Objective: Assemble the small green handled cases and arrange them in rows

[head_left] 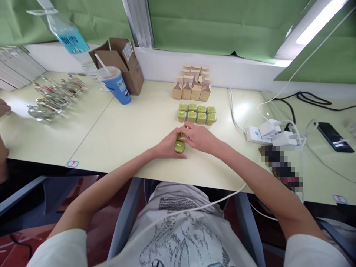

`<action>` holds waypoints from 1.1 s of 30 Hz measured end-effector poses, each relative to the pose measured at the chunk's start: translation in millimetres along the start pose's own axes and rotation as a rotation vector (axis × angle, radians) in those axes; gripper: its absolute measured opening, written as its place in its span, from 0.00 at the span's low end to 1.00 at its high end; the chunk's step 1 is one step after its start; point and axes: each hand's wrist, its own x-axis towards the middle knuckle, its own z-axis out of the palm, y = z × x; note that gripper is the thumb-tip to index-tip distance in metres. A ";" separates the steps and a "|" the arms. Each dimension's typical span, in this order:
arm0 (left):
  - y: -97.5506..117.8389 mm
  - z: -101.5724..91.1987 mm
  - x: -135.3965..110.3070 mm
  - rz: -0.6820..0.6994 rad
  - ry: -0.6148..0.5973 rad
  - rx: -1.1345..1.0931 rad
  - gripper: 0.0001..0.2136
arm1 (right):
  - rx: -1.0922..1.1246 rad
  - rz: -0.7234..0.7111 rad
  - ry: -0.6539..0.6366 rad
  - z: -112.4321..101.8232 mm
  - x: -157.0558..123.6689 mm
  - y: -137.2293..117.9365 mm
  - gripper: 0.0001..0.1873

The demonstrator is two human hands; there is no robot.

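Observation:
My left hand (168,144) curls round the left side of two small green-lidded jars standing one behind the other, its thumb stretched along the near side. The nearer jar (179,147) shows its lid fully. Much of the farther jar (180,137) is hidden by my fingers. My right hand (198,138) reaches in from the right, its fingertips closed on that farther jar. Just beyond my hands, two rows of matching green-lidded jars (196,113) with clear, yellowish sides stand close together. Several small open cardboard boxes (191,89) are grouped behind them, by the wall.
At left stand a blue cup (118,87) with a straw, an open carton (133,74), a large water bottle (73,40) and several glass bottles (52,98). A power strip (258,134), cables and a phone (333,137) lie right. Another person's hand (4,107) shows far left.

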 end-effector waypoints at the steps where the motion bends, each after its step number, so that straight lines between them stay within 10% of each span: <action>1: 0.5 5.2 5.2 0.021 -0.010 -0.020 0.48 | -0.043 0.020 -0.041 2.2 4.3 0.2 0.14; 5: -4.8 15.8 28.3 0.052 -0.040 -0.012 0.45 | 0.051 0.023 0.056 8.7 4.2 21.7 0.15; 10: -17.3 21.2 39.5 0.121 -0.034 -0.055 0.63 | 0.250 -0.064 0.549 -16.4 -26.8 43.0 0.13; 14: -25.0 25.3 39.5 0.160 -0.042 -0.096 0.68 | -0.153 -0.138 0.418 -28.3 -50.8 46.8 0.20; 21: -27.6 30.5 39.1 0.215 0.011 -0.083 0.69 | -0.446 -0.163 0.208 13.2 -58.5 49.3 0.16; 33: -25.6 32.9 40.7 0.193 0.065 -0.102 0.64 | -0.316 -0.368 0.505 35.1 -17.9 24.4 0.17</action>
